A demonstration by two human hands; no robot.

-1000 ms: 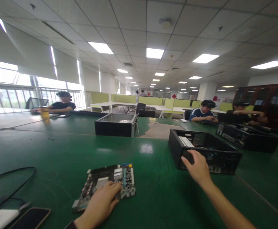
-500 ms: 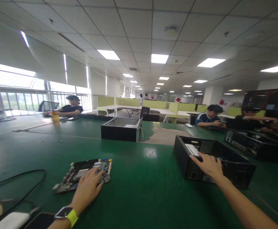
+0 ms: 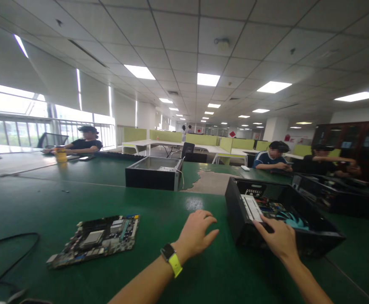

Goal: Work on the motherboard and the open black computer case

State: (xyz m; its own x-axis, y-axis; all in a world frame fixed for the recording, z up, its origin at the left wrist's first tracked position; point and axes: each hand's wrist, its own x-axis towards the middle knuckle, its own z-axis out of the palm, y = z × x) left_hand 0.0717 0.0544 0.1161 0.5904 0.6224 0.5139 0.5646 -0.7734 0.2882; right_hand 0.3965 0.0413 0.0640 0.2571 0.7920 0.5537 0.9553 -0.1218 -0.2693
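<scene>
My left hand (image 3: pixel 197 234), with a watch on a yellow-green strap, hovers over the green table, fingers apart and holding nothing. To its left lies a bare motherboard (image 3: pixel 98 240), flat on the tabletop. My right hand (image 3: pixel 279 238) is closed over the near rim of a black computer case (image 3: pixel 241 230), its fingers beside a silver-white drive (image 3: pixel 250 207). Inside the case a teal fan (image 3: pixel 290 219) and a circuit board (image 3: pixel 273 207) show. The right fingertips are partly hidden behind the rim.
A second open case (image 3: pixel 151 179) stands farther back, near a worn patch (image 3: pixel 211 181) of tabletop. Another case (image 3: pixel 336 196) sits at the right, near two seated people. One more person sits at the far left by an amber container (image 3: pixel 61 154). A black cable (image 3: pixel 28 242) curls at the left.
My left hand has left the motherboard and moved right toward the case. The case's interior shows more now, with my right hand still at its rim. The view has shifted slightly.
</scene>
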